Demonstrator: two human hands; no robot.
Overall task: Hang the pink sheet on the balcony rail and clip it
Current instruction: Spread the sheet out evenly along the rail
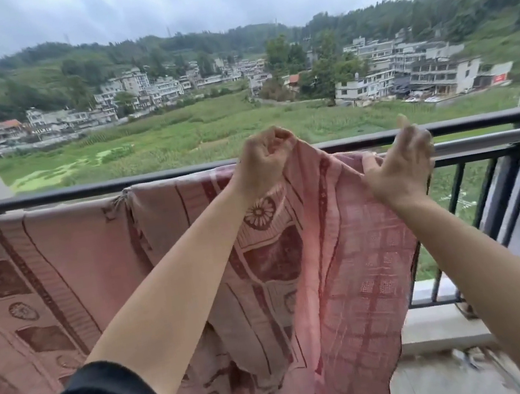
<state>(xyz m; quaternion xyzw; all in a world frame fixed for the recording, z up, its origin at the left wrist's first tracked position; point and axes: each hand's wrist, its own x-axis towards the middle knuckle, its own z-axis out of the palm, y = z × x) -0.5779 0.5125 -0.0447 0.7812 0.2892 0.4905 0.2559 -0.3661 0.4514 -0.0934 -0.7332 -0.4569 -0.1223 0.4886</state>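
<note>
Taking the balcony rail as the landmark and reading from its left end: a patterned cloth already hangs over the rail there, draped flat on the near side, with a knotted fringe at its right edge. It looks like a separate piece from the sheet in hand, though the two overlap and I cannot tell for sure.

Toward the middle of the rail, the left hand is raised just above the top bar, its fingers clenched on a bunched fold of the pink sheet. The sheet falls from that fist down the near side of the rail, most of it hanging in loose folds well below the bar.

Further right, the right hand sits at rail height on the sheet's upper edge, fingers spread and loosely hooked; whether they pinch the cloth or only press it is hard to tell.

My judgement: the hanging is partly done. The sheet is up at the rail but not spread flat or evenly draped, so straightening remains. No clip or peg is visible anywhere, so clipping is not yet begun.

No brand, label or readable writing shows; a red sign on a distant building is too small to read.
</note>
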